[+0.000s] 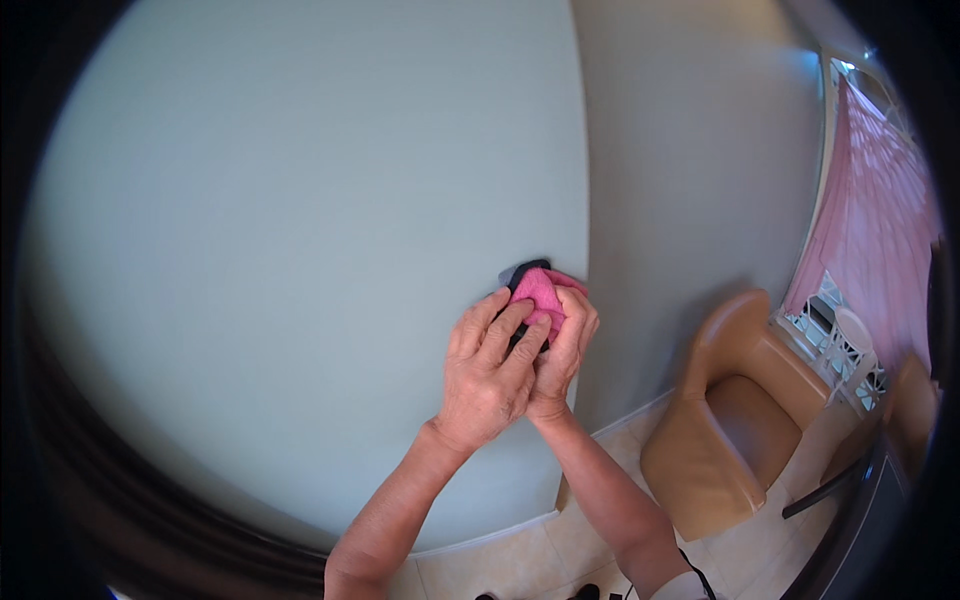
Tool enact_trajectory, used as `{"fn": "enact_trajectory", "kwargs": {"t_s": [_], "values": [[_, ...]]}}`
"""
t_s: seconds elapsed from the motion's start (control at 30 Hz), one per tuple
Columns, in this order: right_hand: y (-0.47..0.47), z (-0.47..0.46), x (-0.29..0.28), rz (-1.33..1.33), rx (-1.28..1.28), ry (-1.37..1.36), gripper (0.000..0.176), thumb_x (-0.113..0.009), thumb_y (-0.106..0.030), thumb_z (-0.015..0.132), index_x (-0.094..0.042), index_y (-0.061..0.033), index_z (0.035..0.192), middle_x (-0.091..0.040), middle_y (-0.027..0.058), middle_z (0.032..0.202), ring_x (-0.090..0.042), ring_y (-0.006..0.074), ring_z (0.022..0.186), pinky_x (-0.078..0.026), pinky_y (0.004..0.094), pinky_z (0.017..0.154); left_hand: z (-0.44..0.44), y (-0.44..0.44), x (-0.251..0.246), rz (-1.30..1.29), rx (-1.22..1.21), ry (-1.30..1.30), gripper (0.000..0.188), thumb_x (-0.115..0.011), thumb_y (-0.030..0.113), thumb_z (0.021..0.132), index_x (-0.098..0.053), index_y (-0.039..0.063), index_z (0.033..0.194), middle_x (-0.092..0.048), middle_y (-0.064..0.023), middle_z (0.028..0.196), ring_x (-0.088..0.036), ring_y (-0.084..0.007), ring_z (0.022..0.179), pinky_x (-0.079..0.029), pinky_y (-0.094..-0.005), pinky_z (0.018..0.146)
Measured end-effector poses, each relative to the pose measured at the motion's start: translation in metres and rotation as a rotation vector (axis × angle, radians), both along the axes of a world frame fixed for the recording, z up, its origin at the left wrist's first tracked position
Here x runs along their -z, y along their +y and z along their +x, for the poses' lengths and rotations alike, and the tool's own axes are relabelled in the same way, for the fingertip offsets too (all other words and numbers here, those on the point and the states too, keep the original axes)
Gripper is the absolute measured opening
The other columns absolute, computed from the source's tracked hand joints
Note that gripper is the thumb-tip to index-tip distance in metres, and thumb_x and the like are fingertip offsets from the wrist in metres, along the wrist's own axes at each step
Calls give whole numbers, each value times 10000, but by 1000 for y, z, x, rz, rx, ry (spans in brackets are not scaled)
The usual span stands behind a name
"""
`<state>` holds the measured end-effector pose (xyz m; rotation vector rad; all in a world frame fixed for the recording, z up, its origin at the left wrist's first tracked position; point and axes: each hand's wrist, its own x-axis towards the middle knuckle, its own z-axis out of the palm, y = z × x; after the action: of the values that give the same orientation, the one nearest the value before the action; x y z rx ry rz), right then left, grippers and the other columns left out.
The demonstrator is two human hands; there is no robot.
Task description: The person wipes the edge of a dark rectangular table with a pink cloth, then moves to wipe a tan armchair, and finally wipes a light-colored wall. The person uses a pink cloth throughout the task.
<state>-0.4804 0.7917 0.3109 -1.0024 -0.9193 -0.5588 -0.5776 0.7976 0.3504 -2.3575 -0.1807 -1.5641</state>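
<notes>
Both hands meet on a bunched pink cloth (541,292) with a dark cloth or pad showing beneath it, close to the vertical edge of a pale blue-green wall (315,225). My left hand (491,367) lies over the bundle, its fingers spread across the pink and dark parts. From the right side, my right hand (566,349) curls its fingers around the pink cloth. The hands overlap at the palms. A small grey piece sticks out at the bundle's upper left, against the wall.
Right of the wall edge is a recessed grey wall (697,187). A tan armchair (712,442) stands on the tiled floor (495,562), near a pink curtain (877,225) and a white round-topped stand (853,330). A dark table edge (862,517) is at lower right, dark brown drapery (150,525) at lower left.
</notes>
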Motion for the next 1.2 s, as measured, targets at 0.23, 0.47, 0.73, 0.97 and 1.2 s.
{"fn": "enact_trajectory", "kwargs": {"t_s": [0.23,0.47,0.73,0.97,1.2], "values": [[22,-95,-17,68,14,-191,387,-683,-124,830,-619,-63,1207,-595,109,1211,-540,311,1079,-414,434,914,-106,21,1,35,-117,-124,439,-587,-42,688,-692,-5,1113,-635,-163,1188,-568,-393,1156,-479,-479,975],[33,-185,-28,86,-174,-498,503,-760,-230,704,-661,-125,1186,-605,18,1175,-551,203,996,-391,375,803,-213,34,31,32,-343,-306,471,-541,-91,696,-676,-17,1141,-637,-171,1136,-594,-384,1078,-489,-470,947],[29,-162,2,30,-266,-666,414,-713,-110,759,-672,-127,1171,-616,5,1175,-555,199,1007,-407,371,805,-203,16,79,-141,-326,-293,646,-547,-69,666,-595,-13,1308,-562,-222,1245,-557,-414,1125,-461,-486,976],[13,-89,13,-32,-254,-636,499,-788,-147,700,-652,-116,1179,-617,22,1190,-563,237,1012,-418,391,828,-131,7,92,15,-407,-110,568,-688,81,750,-628,135,1312,-508,-250,1419,-422,-465,1358,-258,-574,1138],[-4,-21,15,-110,-207,-335,340,-620,-211,909,-613,-75,1221,-603,105,1192,-538,319,1069,-418,432,923,-37,12,73,7,-240,-7,705,-804,254,764,-543,125,1406,-417,-250,1495,-369,-473,1406,-219,-616,1153]]}}
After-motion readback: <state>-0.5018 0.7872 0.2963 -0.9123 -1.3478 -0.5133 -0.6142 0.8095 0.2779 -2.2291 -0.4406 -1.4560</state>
